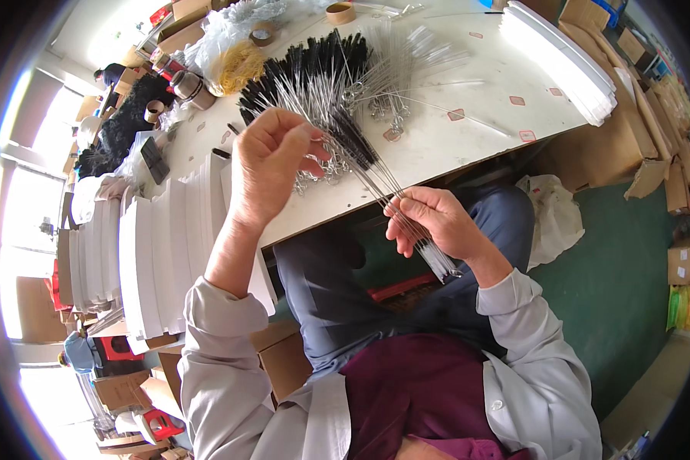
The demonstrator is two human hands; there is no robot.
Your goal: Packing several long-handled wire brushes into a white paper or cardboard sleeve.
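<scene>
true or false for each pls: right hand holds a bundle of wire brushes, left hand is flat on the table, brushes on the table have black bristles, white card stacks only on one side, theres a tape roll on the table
1. The right hand holds a bundle of wire brushes. True.
2. The left hand lies flat on the table. False: it is raised above the table edge, fingers pinched at thin wire stems.
3. The pile of brushes on the table has black bristles. True.
4. White card stacks lie on one side only. False: one stack of white cards is at the person's left, another white stack at the far right of the table.
5. A tape roll lies on the table. True, near its far edge.
</scene>
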